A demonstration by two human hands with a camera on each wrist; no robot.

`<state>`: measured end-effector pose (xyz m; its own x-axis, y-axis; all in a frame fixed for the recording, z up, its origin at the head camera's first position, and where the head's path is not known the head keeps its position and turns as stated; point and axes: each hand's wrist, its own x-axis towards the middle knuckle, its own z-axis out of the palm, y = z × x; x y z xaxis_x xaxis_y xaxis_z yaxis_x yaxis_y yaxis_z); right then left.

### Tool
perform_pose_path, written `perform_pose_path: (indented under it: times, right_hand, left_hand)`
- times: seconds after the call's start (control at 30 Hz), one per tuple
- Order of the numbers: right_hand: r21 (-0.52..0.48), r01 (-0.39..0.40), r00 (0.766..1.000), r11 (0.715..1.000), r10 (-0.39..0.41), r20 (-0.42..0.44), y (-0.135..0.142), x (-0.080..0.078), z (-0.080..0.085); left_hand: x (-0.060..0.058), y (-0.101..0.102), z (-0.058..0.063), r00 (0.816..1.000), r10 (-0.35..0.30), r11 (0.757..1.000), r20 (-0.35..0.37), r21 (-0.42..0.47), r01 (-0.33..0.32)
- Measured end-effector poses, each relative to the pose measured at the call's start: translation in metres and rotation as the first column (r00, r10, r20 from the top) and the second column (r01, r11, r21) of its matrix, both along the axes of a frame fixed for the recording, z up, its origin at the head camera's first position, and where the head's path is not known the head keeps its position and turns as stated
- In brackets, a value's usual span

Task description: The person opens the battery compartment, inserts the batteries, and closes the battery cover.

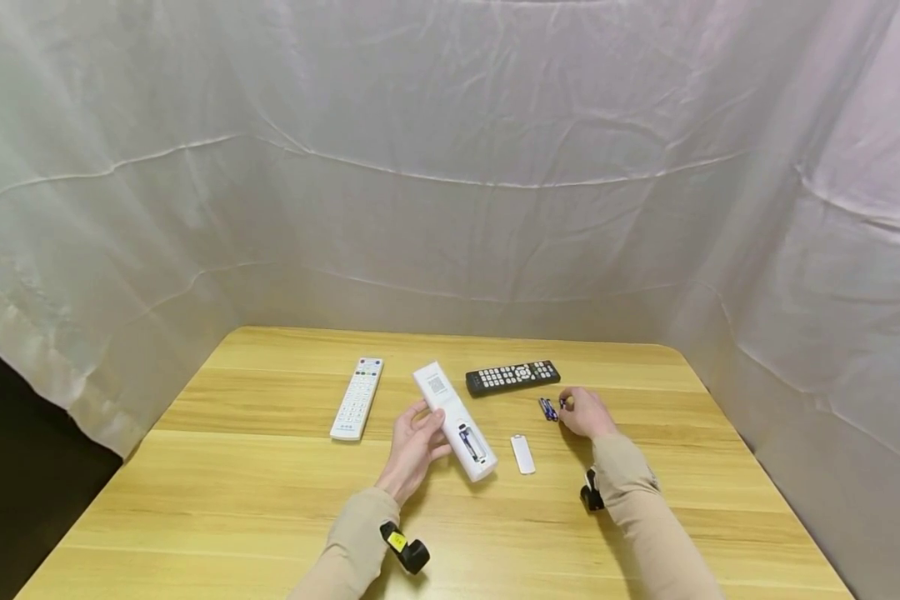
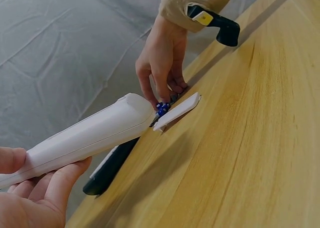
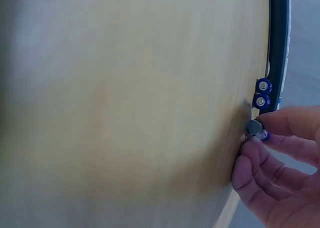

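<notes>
My left hand (image 1: 412, 446) grips a white remote control (image 1: 437, 398), its back turned up and tilted above the table. At its near end the battery compartment is uncovered, and a dark blue battery (image 1: 468, 443) lies along one side of it. On the table to the right, my right hand (image 1: 587, 412) pinches a battery (image 3: 254, 127) between thumb and fingers, its grey end showing in the right wrist view. Something blue peeks out just behind that end, partly hidden by the fingers. Beside the fingertips lie two more blue batteries (image 1: 547, 408), side by side.
A small white battery cover (image 1: 522, 454) lies between the hands. Behind it rests a black remote control (image 1: 513, 377), buttons up. Another white remote control (image 1: 357, 398) lies to the left, buttons up. Grey cloth (image 1: 450, 233) hangs around the wooden table (image 1: 232, 500).
</notes>
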<state>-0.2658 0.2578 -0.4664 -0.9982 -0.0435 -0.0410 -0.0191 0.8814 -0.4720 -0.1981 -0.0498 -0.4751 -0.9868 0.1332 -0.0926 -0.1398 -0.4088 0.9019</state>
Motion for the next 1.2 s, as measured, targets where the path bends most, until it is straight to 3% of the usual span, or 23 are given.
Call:
perform_pose_path:
  times: [0.3, 0.57, 1.0, 1.2]
  right_hand:
    - [-0.065, 0.001, 0.999, 0.998, -0.004, -0.045, 0.003, 0.006, -0.001]
    - [-0.186, 0.019, 0.999, 0.982, -0.026, -0.04, 0.002, 0.017, 0.0]
    - [-0.247, 0.065, 0.991, 0.967, -0.091, -0.095, -0.006, 0.036, 0.007]
    - [-0.302, 0.04, 0.988, 0.952, -0.083, -0.132, -0.014, 0.046, 0.011]
  left_hand:
    - [-0.001, 0.0, -0.001, 1.0, 0.002, 1.0, 0.002, -0.003, -0.002]
    - [0.001, 0.0, -0.002, 1.0, 0.003, 1.0, 0.004, -0.01, -0.003]
    - [-0.003, 0.001, -0.001, 1.0, 0.002, 1.0, 0.013, 0.008, -0.002]
    - [-0.002, 0.001, 0.0, 1.0, -0.001, 1.0, 0.004, 0.014, 0.001]
